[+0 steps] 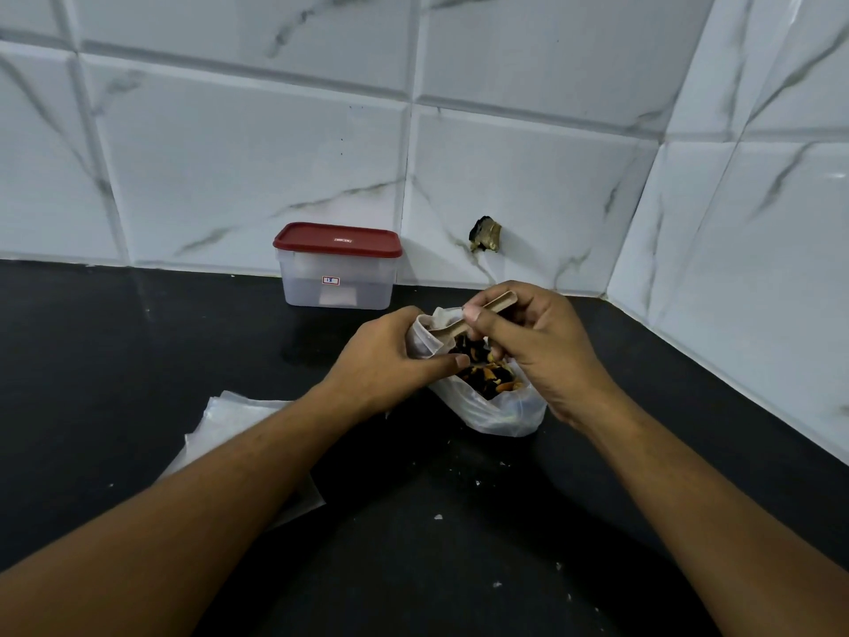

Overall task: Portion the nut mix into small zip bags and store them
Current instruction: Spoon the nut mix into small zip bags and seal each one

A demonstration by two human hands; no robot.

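A: Whereabouts of thin clear plastic bag (500, 416) of dark-and-orange nut mix (487, 379)?
B: On black desk (138, 360), front-right of red-lidded clear plastic box (337, 287).
A: And left hand (395, 356)?
B: Pinching bag's rim.
A: And right hand (537, 347)?
B: Pinching small wooden scoop (494, 304) over the mix.

Matt black counter (138, 360); glossy marbled tiles (229, 154); thin translucent plastic bag (496, 411); wooden scoop (487, 308); plastic tub (337, 280).

We are looking from head height, forward and down.
We are facing the tiled wall (505, 177) across the counter (138, 360), hovering near the left hand (390, 360) and right hand (546, 351).
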